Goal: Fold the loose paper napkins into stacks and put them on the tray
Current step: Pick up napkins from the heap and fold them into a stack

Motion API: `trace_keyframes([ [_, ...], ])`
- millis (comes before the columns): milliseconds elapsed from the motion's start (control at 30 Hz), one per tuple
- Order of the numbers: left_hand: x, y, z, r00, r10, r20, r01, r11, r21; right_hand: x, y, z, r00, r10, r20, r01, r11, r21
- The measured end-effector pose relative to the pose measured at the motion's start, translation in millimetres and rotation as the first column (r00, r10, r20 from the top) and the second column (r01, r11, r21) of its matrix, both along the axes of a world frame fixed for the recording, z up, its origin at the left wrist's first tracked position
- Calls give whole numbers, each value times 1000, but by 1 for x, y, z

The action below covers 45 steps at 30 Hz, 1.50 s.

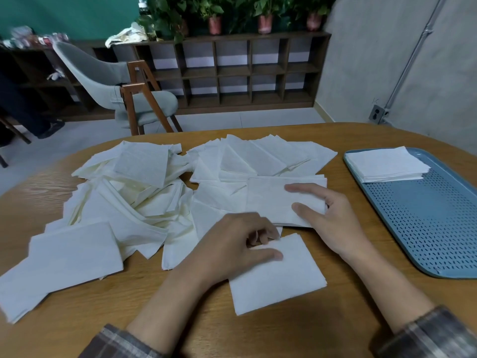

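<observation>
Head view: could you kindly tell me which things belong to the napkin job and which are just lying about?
Job: loose napkins, near napkin pinched by left hand, napkin stack under right hand, blue tray, tray stack.
Lying about: chair, potted plants, shelf unit.

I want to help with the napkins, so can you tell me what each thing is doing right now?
Left hand: pinches the near folded napkin at its top edge.
Right hand: fingers straight, resting flat on a folded stack.
Near folded napkin: flat on the table, off the tray.
Folded stack: on the table, under the right hand.
Loose napkins: heaped, messy, on the table.
Tray: holds one neat stack at its far end.
</observation>
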<state>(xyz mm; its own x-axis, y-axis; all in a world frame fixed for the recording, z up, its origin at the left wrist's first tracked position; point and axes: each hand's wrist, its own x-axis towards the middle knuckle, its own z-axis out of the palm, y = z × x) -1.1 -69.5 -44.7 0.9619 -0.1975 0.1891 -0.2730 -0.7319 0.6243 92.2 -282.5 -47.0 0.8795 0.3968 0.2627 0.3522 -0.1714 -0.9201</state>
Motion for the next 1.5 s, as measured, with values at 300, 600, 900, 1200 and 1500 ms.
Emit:
trace_keyframes([
  [300,1,-3,-5,997,-40,-60,39,999,-16,1,0,0,1000,-6,18,7,1000,-30],
  [600,-1,-3,0,998,-1,-61,-3,997,-72,1,-1,1,1000,8,4,-7,999,-31],
  [900,-3,-3,3,1000,18,-21,-20,990,-141,-2,0,3,1000,1,4,-1,1000,-28],
  [1200,-5,-1,18,987,155,-46,-156,834,-530,-10,-1,10,972,212,-103,-201,974,105],
  [1500,-3,3,21,940,323,-114,-319,702,-636,-11,1,16,972,88,-217,-56,987,149],
])
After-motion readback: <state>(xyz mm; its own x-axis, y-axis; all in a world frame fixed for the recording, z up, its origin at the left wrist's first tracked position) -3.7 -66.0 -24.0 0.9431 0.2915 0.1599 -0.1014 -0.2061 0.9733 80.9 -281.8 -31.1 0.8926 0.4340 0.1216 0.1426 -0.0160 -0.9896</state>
